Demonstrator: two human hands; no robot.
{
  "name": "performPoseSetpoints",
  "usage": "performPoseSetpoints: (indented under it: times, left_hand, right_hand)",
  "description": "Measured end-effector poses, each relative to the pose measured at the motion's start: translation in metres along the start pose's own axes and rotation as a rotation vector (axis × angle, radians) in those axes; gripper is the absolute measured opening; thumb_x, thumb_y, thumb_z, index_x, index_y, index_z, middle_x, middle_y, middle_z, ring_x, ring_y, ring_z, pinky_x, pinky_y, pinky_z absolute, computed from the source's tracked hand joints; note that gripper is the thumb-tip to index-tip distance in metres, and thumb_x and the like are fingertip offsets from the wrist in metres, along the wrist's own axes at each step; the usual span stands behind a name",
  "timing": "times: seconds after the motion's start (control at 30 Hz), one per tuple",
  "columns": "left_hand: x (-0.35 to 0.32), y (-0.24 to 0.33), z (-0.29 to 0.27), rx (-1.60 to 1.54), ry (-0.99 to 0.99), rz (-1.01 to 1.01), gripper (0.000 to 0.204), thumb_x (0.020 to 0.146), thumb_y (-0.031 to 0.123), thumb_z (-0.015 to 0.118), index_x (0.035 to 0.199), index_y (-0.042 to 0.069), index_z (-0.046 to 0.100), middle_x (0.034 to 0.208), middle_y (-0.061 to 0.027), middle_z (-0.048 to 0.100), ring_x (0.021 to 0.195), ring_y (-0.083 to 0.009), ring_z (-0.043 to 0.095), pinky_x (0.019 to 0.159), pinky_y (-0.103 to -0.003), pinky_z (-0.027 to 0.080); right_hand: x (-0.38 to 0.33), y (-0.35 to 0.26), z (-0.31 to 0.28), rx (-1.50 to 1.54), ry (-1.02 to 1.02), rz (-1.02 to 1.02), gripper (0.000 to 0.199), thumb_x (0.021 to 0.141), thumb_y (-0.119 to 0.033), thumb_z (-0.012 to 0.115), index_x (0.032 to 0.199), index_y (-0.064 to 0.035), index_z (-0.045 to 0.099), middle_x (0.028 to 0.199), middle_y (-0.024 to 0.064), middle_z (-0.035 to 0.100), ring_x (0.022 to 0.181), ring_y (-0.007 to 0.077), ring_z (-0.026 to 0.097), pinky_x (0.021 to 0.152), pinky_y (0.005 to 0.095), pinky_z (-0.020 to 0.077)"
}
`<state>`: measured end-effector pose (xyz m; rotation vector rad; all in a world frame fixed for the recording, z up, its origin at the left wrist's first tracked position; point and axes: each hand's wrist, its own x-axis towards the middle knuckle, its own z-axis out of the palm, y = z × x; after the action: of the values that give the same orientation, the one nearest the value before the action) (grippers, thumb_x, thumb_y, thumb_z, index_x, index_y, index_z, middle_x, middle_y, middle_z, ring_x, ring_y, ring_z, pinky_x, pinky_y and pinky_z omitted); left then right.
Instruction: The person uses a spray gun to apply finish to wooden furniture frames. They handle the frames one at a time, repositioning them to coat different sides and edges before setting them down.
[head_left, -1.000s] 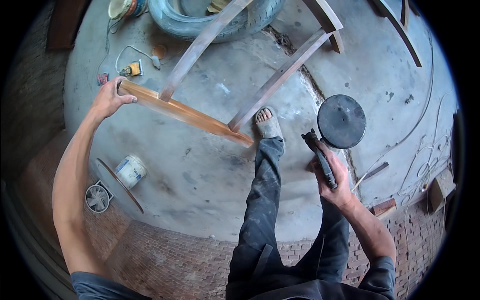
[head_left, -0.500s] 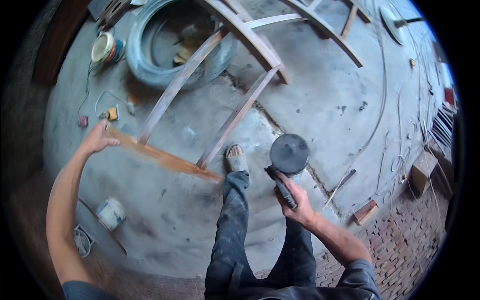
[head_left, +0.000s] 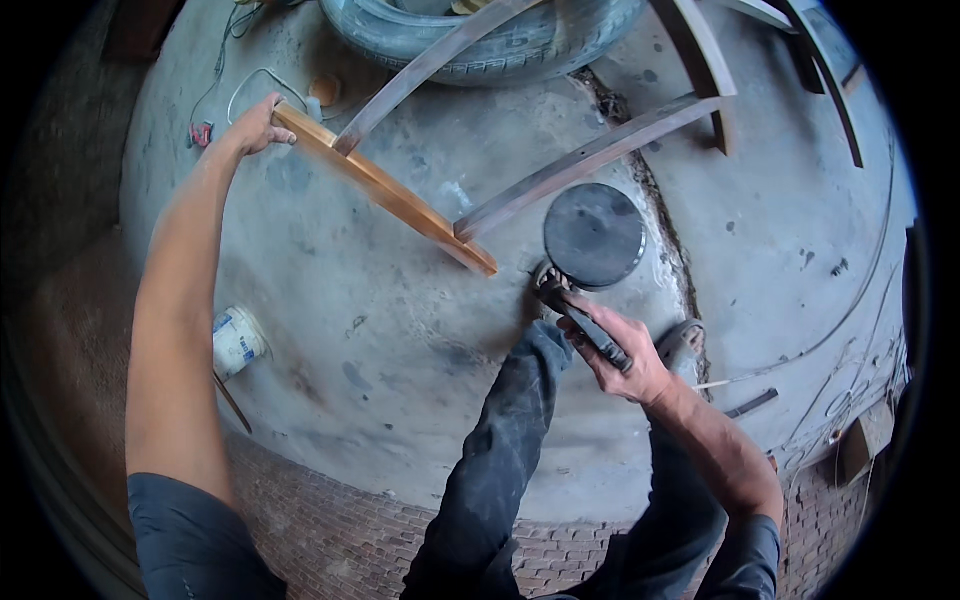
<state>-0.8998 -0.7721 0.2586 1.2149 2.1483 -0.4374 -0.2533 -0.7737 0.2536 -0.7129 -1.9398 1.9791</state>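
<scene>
Orange-brown wooden bar [head_left: 392, 195] joined to 2 greyish wooden rails [head_left: 590, 150] has the left hand [head_left: 260, 127] clamped on its left end, right hand [head_left: 628, 352] well apart gripping a black disc-topped tool [head_left: 595, 238], so imo it's bar-steadying, next wanting level tool control.

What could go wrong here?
If the tool slips from the right hand, it might land on a foot, whose open sandal offers little protection. The left hand grips the wooden frame only near one end, so it could perhaps twist or slip.
</scene>
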Motion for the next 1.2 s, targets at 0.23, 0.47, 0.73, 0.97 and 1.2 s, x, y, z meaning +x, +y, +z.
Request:
performPoseSetpoints:
  times: [0.23,0.47,0.73,0.97,1.2]
  left_hand:
    - [-0.008,0.024,-0.003,-0.018,-0.036,0.000,0.071,0.079,0.008,0.086,0.140,0.003,0.049,0.129,-0.0157,0.064,0.126,-0.0263,0.058,0.109,-0.039,0.044]
    - [-0.142,0.062,0.189,-0.082,0.760,-0.159,0.047,0.098,0.011,0.060,0.142,-0.001,0.052,0.142,-0.0223,0.057,0.135,-0.0367,0.053,0.113,-0.042,0.041]
    - [-0.177,0.304,0.461,-0.327,0.516,0.797,0.028,0.084,0.005,0.072,0.112,0.001,0.073,0.116,-0.0139,0.070,0.113,-0.0345,0.066,0.100,-0.048,0.052]
    - [-0.130,0.380,0.527,-0.413,0.537,0.920,0.034,0.085,0.021,0.073,0.115,0.005,0.069,0.125,-0.0085,0.064,0.112,-0.0270,0.061,0.096,-0.041,0.051]
    - [-0.123,0.379,0.538,-0.397,0.441,0.860,0.031,0.088,0.024,0.070,0.115,0.010,0.068,0.117,-0.0077,0.065,0.113,-0.0285,0.060,0.099,-0.044,0.048]
  right_hand:
    - [0.063,0.082,0.000,0.082,-0.107,-0.060,0.065,0.082,0.009,0.067,0.145,-0.0028,0.054,0.134,0.0210,0.066,0.119,0.0411,0.065,0.102,0.0421,0.0523]
    - [0.095,0.134,-0.012,0.227,-0.269,-0.027,0.065,0.084,0.007,0.069,0.146,-0.0041,0.053,0.131,0.0241,0.066,0.116,0.0439,0.066,0.097,0.0422,0.0555]
    - [0.124,0.166,0.000,0.192,-0.350,-0.237,0.063,0.088,0.003,0.069,0.148,-0.0074,0.052,0.123,0.0270,0.068,0.108,0.0417,0.070,0.091,0.0415,0.0577]
    - [0.129,0.179,0.000,0.177,-0.342,-0.333,0.060,0.088,0.005,0.067,0.146,-0.0037,0.054,0.132,0.0275,0.065,0.121,0.0433,0.065,0.098,0.0412,0.0552]
    - [0.128,0.178,0.001,0.182,-0.345,-0.244,0.050,0.092,0.007,0.065,0.141,0.0029,0.056,0.128,0.0249,0.069,0.111,0.0285,0.073,0.092,0.0368,0.0562]
